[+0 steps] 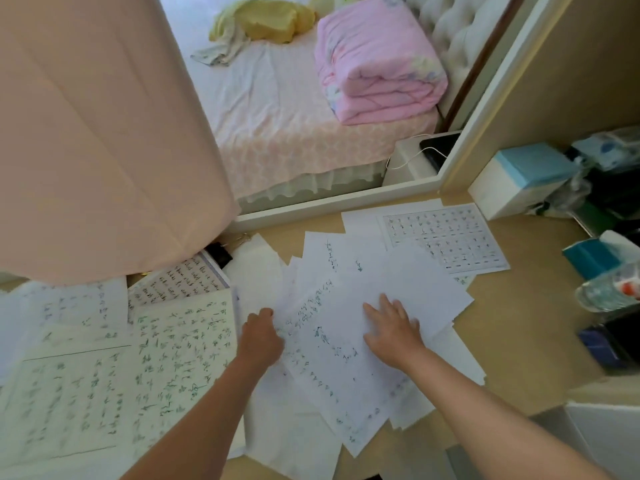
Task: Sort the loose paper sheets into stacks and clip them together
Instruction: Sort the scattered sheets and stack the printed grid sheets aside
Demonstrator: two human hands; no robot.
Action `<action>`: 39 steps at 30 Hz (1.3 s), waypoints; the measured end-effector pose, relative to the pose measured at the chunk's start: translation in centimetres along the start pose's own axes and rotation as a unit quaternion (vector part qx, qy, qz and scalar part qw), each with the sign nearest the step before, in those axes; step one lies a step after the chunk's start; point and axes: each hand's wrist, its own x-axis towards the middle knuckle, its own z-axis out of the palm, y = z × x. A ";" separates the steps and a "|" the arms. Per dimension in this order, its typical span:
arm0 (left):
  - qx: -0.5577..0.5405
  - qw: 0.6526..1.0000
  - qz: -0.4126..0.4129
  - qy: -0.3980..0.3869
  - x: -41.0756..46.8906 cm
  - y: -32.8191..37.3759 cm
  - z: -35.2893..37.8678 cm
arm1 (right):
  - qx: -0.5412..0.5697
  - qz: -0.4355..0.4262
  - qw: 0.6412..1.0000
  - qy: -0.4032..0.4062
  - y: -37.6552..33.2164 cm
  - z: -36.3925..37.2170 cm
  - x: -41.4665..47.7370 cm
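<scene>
Head view: I look down at a tan desk [530, 327] covered in paper. A messy fan of loose white sheets [349, 306] lies in the middle, with corners poking out every way, and it goes from about 12 o'clock down to 6 o'clock.

My right hand [393, 327] lies flat on top of the fan, with fingers spread wide and palm down. I think it is there to hold the pile so it does not slide. My left hand [261, 336] is at the 9 o'clock edge of the fan. Its fingers are curled in and seem to pinch the edge of a sheet, but I cannot see the fingertips well enough to be sure. My guess is that it is lifting one page to sort it.

At 8 o'clock lie bigger pages with green handwriting [104, 382], side by side, maybe a stack already begun. At 1 o'clock there is a printed grid sheet [446, 240]. A black binder clip [219, 253] sits at 10 o'clock, half under a pink curtain [104, 133]. Nothing seems to be clipped yet.

There is writing on many sheets, but it is too small and blurry for me to read. At 3 o'clock there is a blue and white box [519, 178] and a water bottle [609, 289]. I cannot read their labels.
</scene>
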 end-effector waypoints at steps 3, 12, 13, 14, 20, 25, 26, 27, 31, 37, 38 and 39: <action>-0.073 0.996 -0.033 0.044 0.0 0.9 -0.5 | -0.014 -0.140 0.990 0.025 0.8 0.7 0.5; -0.229 0.958 -0.065 0.160 -1.5 2.5 -0.7 | 0.056 -0.125 0.986 0.098 1.4 0.6 2.8; -0.312 0.934 -0.103 0.142 -1.6 2.8 -0.5 | 0.041 -0.092 0.992 0.073 1.4 0.3 3.0; -0.380 0.907 -0.135 0.116 -1.7 3.1 -0.2 | 0.027 -0.090 0.995 0.044 1.3 0.2 3.1; -0.433 0.891 -0.132 0.029 -2.1 3.5 1.6 | 0.086 -0.244 0.966 -0.025 0.5 0.1 2.0; -0.471 0.873 -0.125 0.027 -1.5 1.8 0.9 | 0.210 0.068 0.960 0.171 2.6 -0.8 1.6; -0.496 0.862 -0.105 0.004 -1.5 1.4 0.7 | 0.247 0.119 0.947 0.167 3.2 -1.0 1.6; -0.519 0.850 -0.089 -0.020 -1.7 1.1 0.4 | 0.282 0.133 0.939 0.147 3.7 -1.2 1.6; -0.564 0.818 -0.082 -0.073 -2.3 -0.4 0.3 | 0.450 0.080 0.883 0.104 3.0 -2.0 1.5; -0.528 0.840 -0.102 -0.075 -2.2 -1.4 0.1 | 0.471 0.057 0.869 0.140 0.2 -4.1 2.1; -0.533 0.836 -0.104 -0.080 -2.2 -1.5 0.2 | 0.460 0.043 0.882 0.097 -0.1 -4.1 2.2; -0.538 0.831 -0.110 -0.088 -2.3 -1.4 0.2 | 0.440 0.024 0.896 0.052 -0.4 -4.0 2.2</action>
